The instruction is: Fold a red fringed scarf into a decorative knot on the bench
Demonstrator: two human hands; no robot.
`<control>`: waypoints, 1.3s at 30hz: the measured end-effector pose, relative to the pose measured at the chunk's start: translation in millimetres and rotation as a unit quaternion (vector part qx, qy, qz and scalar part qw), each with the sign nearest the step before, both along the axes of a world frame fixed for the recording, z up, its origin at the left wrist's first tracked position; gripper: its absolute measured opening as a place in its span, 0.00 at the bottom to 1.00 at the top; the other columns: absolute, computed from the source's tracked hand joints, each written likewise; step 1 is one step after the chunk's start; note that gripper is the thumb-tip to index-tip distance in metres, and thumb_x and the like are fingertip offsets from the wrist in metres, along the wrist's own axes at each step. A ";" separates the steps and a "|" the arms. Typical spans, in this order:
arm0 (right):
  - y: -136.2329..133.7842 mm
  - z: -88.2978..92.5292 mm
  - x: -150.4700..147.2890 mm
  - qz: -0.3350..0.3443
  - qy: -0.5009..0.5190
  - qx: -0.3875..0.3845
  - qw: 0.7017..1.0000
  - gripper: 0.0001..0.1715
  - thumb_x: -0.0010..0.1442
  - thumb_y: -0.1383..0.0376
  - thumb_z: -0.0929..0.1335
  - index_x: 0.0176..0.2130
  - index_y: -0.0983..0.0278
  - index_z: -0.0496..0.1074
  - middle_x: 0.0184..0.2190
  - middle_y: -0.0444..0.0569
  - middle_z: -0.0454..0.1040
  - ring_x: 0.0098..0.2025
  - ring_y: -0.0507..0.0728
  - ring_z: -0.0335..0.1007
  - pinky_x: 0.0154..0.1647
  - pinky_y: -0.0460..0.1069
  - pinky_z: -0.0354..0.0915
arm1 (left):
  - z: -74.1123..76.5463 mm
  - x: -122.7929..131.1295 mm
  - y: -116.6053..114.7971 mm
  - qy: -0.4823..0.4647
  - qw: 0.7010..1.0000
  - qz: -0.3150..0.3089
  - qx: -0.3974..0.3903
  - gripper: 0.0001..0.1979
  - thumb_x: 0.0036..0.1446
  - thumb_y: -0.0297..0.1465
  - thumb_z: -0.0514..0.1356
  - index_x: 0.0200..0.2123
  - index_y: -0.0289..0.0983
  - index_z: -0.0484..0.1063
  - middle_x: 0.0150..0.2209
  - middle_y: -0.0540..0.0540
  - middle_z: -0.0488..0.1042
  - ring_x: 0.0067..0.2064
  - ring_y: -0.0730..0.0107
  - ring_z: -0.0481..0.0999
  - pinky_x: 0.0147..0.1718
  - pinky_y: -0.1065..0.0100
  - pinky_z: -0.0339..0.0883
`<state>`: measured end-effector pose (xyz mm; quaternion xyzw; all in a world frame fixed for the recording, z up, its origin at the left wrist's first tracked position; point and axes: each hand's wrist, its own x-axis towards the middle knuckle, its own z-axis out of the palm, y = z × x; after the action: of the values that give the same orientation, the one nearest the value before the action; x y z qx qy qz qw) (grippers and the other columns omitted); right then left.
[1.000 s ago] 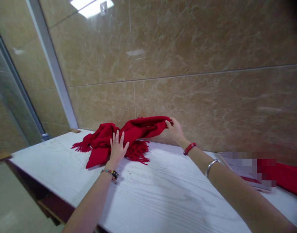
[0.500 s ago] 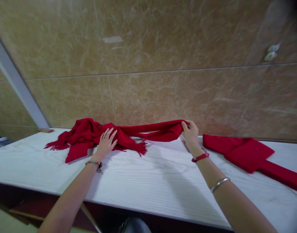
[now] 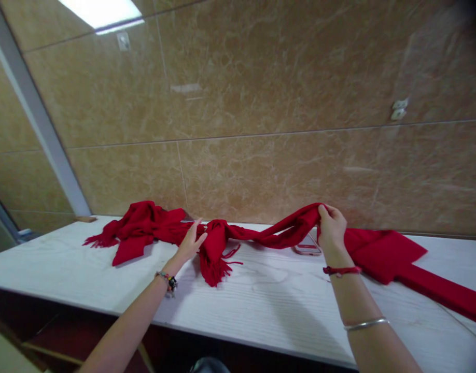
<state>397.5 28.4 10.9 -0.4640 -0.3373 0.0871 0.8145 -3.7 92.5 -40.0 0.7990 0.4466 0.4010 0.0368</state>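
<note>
A long red scarf [image 3: 261,237] with a fringed end stretches between my two hands above a white wood-grain counter [image 3: 238,305]. My right hand [image 3: 333,225] pinches its folded loop and holds it raised off the surface. My left hand [image 3: 190,246] is turned on its side against the bunched part of the scarf, thumb apart from the fingers; the fingertips are partly hidden by cloth. The fringe [image 3: 214,272] hangs down just right of that hand. Further left lies a crumpled red cloth pile [image 3: 142,225], also fringed; I cannot tell whether it joins the scarf.
A phone [image 3: 308,244] lies under the raised loop. Flat folded red cloth [image 3: 386,254] spreads to the right, with a thin cord near it. A tiled wall [image 3: 261,171] stands along the counter's back edge. Open dark shelves [image 3: 63,331] are below the front.
My view has tilted up. My left hand has gone from lying flat to turned sideways, further right. The fringe now hangs downward, and the right hand has carried the loop slightly right, uncovering the phone.
</note>
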 end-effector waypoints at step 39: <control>-22.6 34.3 39.7 0.058 0.172 0.074 0.981 0.15 0.43 0.65 0.65 0.34 0.59 0.60 0.28 0.38 0.65 0.30 0.50 0.65 0.32 0.47 0.65 | 69.5 -9.4 -40.8 -0.032 0.953 0.278 0.115 0.25 0.46 0.18 0.40 0.47 0.32 0.62 0.39 0.43 0.72 0.42 0.71 0.71 0.45 0.67 0.62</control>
<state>437.2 5.8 45.3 -0.3607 -0.2242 0.1870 0.8858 -13.1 51.7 29.5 0.6291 0.6004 0.4691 -0.1542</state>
